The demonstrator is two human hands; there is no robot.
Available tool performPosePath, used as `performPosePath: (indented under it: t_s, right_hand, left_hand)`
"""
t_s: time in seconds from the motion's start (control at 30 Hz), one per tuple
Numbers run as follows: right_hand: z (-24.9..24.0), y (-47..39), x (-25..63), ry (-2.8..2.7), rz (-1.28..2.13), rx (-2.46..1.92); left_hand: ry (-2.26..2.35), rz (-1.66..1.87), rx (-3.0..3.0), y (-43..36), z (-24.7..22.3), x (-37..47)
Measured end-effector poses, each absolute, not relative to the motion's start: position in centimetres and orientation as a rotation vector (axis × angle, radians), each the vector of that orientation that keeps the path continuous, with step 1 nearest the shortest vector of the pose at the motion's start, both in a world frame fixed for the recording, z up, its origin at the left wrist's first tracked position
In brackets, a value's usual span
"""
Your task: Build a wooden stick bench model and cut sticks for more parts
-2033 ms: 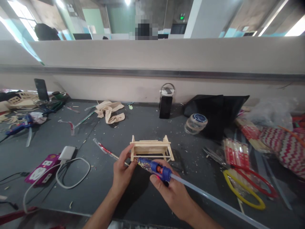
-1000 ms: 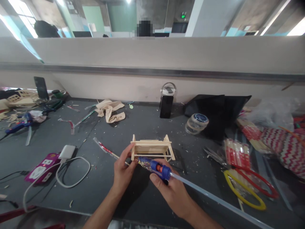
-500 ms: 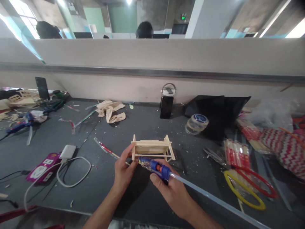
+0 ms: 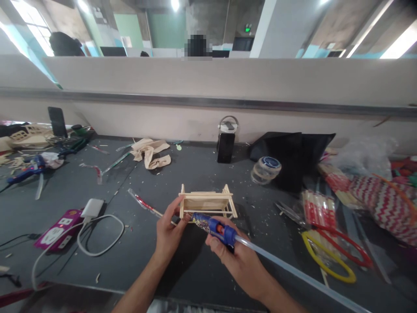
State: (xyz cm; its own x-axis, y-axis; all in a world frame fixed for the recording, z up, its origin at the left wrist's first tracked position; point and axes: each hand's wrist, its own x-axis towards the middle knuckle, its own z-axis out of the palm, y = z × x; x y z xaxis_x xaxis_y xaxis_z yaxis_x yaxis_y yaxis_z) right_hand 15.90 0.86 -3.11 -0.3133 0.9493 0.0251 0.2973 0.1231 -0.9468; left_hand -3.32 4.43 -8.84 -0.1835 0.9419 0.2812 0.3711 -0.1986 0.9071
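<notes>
A small frame of pale wooden sticks (image 4: 206, 203) stands on the dark table in front of me. My left hand (image 4: 170, 226) is closed on its left end, thumb and fingers at the lower left corner. In my right hand (image 4: 233, 250) is a blue glue gun (image 4: 213, 228), its nozzle pointing left at that same corner. A long translucent glue stick (image 4: 286, 265) runs out of the gun's back end toward the lower right. Whether the nozzle touches the wood cannot be made out. My left fingers partly hide the near left corner.
Left of my hands lie a purple power strip (image 4: 58, 229) and a white charger (image 4: 92, 209) with a looped cable. A phone (image 4: 225, 148) leans behind the frame, near a clear jar (image 4: 265, 170). Scissors with yellow (image 4: 329, 261) and red handles and stick packs (image 4: 319, 208) lie right.
The glue gun has shifted slightly right, its nozzle drawn back a little along the corner. My left hand keeps its hold on the frame. The whole view has moved slightly.
</notes>
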Motion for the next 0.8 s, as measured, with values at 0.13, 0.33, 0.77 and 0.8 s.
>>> performPosePath:
  t_s: [0.13, 0.33, 0.77, 0.8]
  right_hand:
    - [-3.1, 1.1, 15.4, -1.745, 1.166, -1.225]
    - [-3.1, 1.1, 15.1, -1.781, 1.151, -1.219]
    - [-4.0, 2.8, 23.8, -1.839, 0.292, -1.487]
    - [-4.8, 3.5, 25.0, -1.886, 0.185, -1.537]
  left_hand:
    - [1.495, 1.392, 1.544, 4.5, -8.8, -3.3]
    - [1.526, 1.382, 1.516, 4.5, -8.8, -3.2]
    - [1.562, 1.353, 1.473, 4.6, -8.9, -3.1]
    - [1.546, 1.36, 1.459, 4.6, -8.8, -3.1]
